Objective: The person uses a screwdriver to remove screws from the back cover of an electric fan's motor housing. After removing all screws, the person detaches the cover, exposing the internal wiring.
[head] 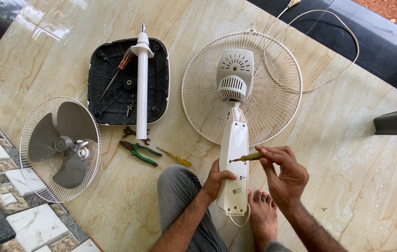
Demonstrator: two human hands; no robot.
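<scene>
A white table fan body (234, 154) lies flat on the marble floor, its motor housing (235, 74) resting on the rear wire grille (273, 112). My left hand (217, 179) grips the left side of the fan's neck. My right hand (282, 170) holds a yellow-handled screwdriver (247, 157) with its tip against the neck's side. My foot (263, 210) rests beside the neck's lower end.
A black fan base (109, 93) lies upside down with a white pole (141, 88), a brown-handled screwdriver (116, 72) and loose screws on it. The front grille holds grey blades (60, 144). Green pliers (138, 153) and another yellow screwdriver (175, 157) lie nearby. The white cord (343, 46) loops at the back.
</scene>
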